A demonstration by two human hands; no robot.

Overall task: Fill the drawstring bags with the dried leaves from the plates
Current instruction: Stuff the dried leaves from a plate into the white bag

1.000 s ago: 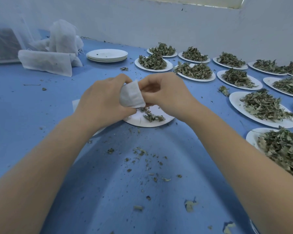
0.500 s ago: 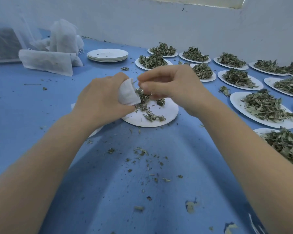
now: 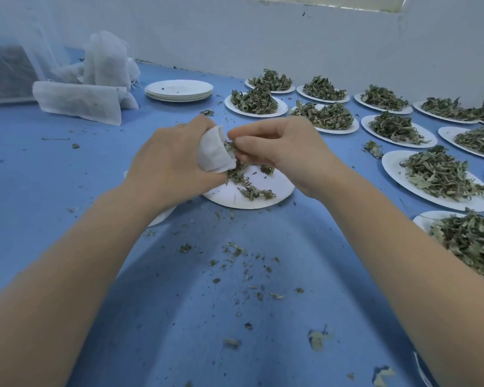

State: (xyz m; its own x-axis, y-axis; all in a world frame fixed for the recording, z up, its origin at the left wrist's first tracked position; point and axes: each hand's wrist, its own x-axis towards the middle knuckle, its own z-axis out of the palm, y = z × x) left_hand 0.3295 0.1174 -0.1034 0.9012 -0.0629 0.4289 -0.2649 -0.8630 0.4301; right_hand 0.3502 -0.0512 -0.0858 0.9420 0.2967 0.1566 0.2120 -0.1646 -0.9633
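My left hand point(image 3: 168, 163) grips a small white drawstring bag point(image 3: 214, 153) just above a white plate point(image 3: 274, 188) at the table's middle. My right hand point(image 3: 280, 146) pinches a clump of dried leaves point(image 3: 231, 143) at the bag's mouth, fingertips touching the fabric. A few loose leaves point(image 3: 256, 192) lie on the plate below. The bag's lower part is hidden inside my left palm.
Several plates heaped with dried leaves point(image 3: 442, 174) fill the right side and back. A stack of bare plates point(image 3: 179, 90) sits at the back, with filled white bags point(image 3: 78, 103) to its left. Leaf crumbs point(image 3: 235, 251) scatter over the blue table near me.
My right hand rose from the bag with leaves trailing down half a second ago, then came back down and left to the bag's mouth with a pinch of leaves. More leaves lie on the plate.
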